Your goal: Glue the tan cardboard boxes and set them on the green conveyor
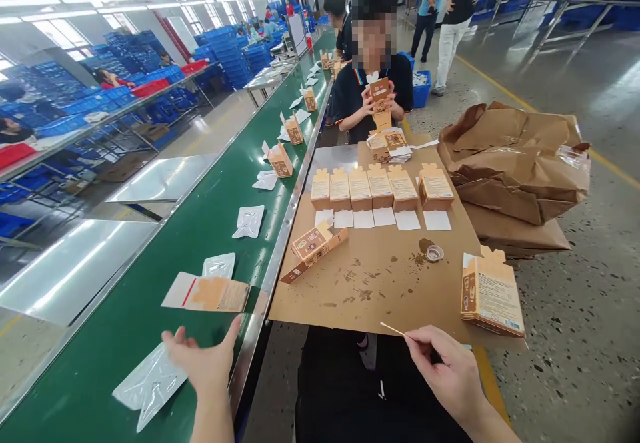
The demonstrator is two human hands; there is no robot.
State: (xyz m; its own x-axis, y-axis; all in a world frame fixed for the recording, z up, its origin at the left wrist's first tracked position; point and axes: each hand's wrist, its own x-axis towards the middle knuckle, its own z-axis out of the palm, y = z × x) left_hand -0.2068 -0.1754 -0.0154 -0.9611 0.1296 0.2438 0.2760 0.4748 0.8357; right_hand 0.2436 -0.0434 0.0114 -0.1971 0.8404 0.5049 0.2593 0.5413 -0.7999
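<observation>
My left hand [205, 363] is over the green conveyor belt [203, 206], fingers spread, with nothing in it. Just beyond it lies a flattened-looking brown and white carton [210, 293], partly over a silver pouch [220, 266]. Under and beside the fingers are more silver pouches [153, 386]. My right hand [443, 366] pinches a thin cotton swab [393, 328] near the cardboard's front edge. A small clear round cup [435, 252] sits on the cardboard sheet [385, 283] amid dark wet spots. An open-topped carton [493, 293] stands at the right corner.
Several open cartons [360, 189] stand in a row on the cardboard, and another carton [314, 249] lies tilted at left. Opposite, a co-worker [373, 76] holds a carton [380, 89]. Brown paper [515, 163] is heaped at right. Further cartons [280, 159] and pouches line the belt.
</observation>
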